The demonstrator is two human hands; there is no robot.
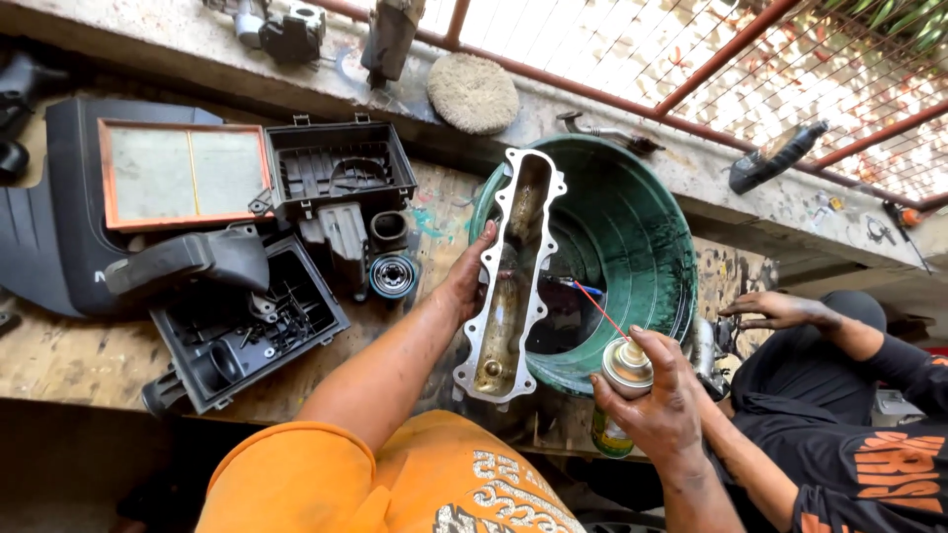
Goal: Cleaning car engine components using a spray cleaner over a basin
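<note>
Left hand: fingers curled round the left edge of a long metal cover, held upright over the green tub.
Right hand: wrapped round a spray can, near right of the cover; red straw aimed into the tub.
Far left: black airbox parts on the bench.

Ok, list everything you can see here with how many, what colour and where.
Metal engine cover: one, silver, held over the tub.
Plastic tub: one, green, right of centre.
Spray can: one, silver top with red straw, over the tub's rim.
Air filter: one, orange-framed, upper left.
Airbox housings: two, black, left on the bench.
Round pad: one, tan, on the ledge.
Co-worker's hand: one, far right.
Left hand: grips the cover's edge.
Right hand: holds the spray can.
</note>
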